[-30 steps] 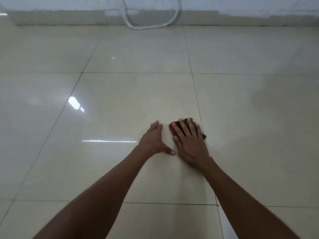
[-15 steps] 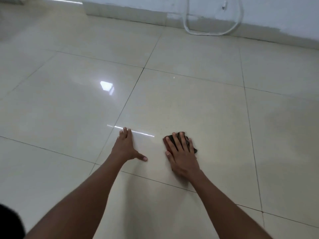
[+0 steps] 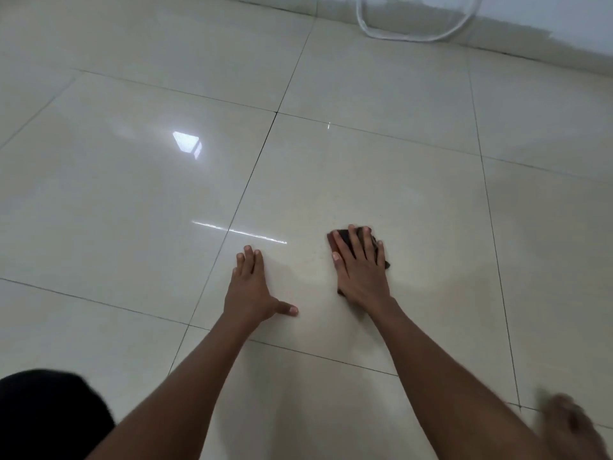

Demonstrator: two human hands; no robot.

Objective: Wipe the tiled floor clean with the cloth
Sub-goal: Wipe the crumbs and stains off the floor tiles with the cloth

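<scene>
A small dark red-brown cloth (image 3: 341,239) lies on the glossy cream tiled floor (image 3: 365,174), mostly hidden under my right hand (image 3: 361,267). That hand presses flat on the cloth with straight, spread fingers. My left hand (image 3: 253,290) rests flat on the bare tile to the left of it, fingers together and thumb stretched out to the right. A gap of bare tile separates the two hands.
A white hose or cable (image 3: 411,28) loops on the floor against the wall (image 3: 564,14) at the top right. My dark-clothed knee (image 3: 43,413) shows at the bottom left, and a blurred bare foot (image 3: 577,426) at the bottom right. Dark grout lines cross the floor.
My hands now lie further apart, with the cloth to the right of my left hand. The view has swung left and tilted down, bringing my knee and foot into sight.
</scene>
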